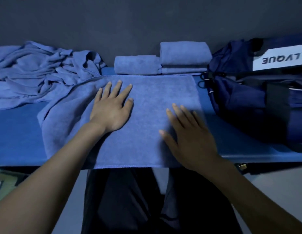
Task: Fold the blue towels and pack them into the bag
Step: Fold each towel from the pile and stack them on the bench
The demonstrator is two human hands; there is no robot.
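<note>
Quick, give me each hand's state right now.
Left hand: open, fingers straight, resting flat on the spread towel.
Right hand: open, fingers straight, over the same towel; motion-blurred, so contact cannot be told.

Surface middle: flat towel, reaching the near edge.
Far-left corner: heap.
Far edge: folded towels.
Right edge: bag.
</note>
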